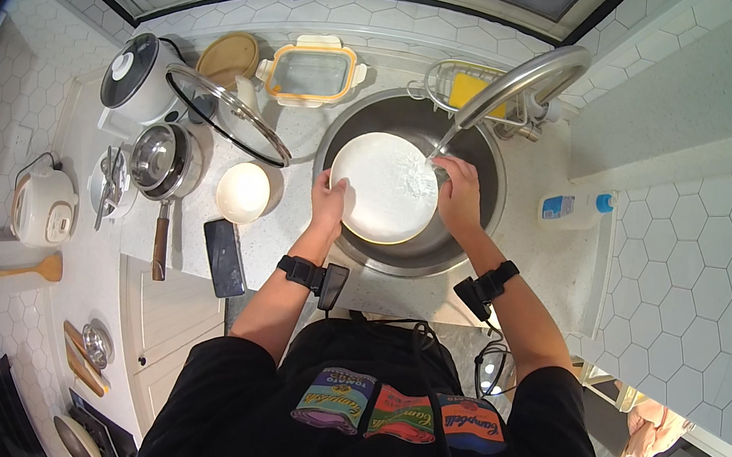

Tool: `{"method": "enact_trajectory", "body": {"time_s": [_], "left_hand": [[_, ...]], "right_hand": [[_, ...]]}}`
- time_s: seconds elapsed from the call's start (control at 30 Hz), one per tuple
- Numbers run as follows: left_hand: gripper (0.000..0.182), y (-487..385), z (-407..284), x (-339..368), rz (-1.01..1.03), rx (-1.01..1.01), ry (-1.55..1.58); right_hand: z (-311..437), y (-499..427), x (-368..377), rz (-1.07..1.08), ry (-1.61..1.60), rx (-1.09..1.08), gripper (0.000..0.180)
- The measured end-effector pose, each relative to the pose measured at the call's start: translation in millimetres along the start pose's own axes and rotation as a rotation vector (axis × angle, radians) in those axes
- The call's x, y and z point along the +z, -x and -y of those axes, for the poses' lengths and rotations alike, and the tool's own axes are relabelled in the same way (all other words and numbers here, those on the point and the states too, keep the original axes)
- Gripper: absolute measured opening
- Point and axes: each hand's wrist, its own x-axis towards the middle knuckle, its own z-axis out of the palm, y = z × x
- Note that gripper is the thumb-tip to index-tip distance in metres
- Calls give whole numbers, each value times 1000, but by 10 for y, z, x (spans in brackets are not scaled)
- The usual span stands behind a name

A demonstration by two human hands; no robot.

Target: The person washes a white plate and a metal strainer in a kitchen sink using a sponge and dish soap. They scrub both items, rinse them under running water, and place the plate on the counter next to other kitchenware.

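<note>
A white round plate is tilted over the round stainless-steel sink. My left hand grips its left edge, thumb on the upper face and fingers behind. At the plate's right side, my right hand has its fingertips up by the rim, close under the running water; whether they pinch the rim or only touch it is unclear. From the curved metal faucet water runs down and splashes over the plate's upper right.
Behind the sink, a wire rack holds a yellow sponge. On the left counter are a cream bowl, a smartphone, saucepans, a glass lid and a glass food container. A detergent bottle lies right.
</note>
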Motion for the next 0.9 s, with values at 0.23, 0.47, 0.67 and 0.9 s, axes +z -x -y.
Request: {"method": "enact_trajectory", "body": {"time_s": [0.23,0.47,0.67,0.9], "left_hand": [[24,-60,-43,42,-47,138,-63],[26,-57,-86,45,8,-51,29],[29,-30,49,104,68,-251,164],[38,-199,292,74,291,-473,-23]], "right_hand": [[142,-139,-79,-4,-15,-86,38],[-207,1,66,27,74,-78,36],[-858,338,626,116,-453,767,40],[-488,10,389,104,51,470,32]]}}
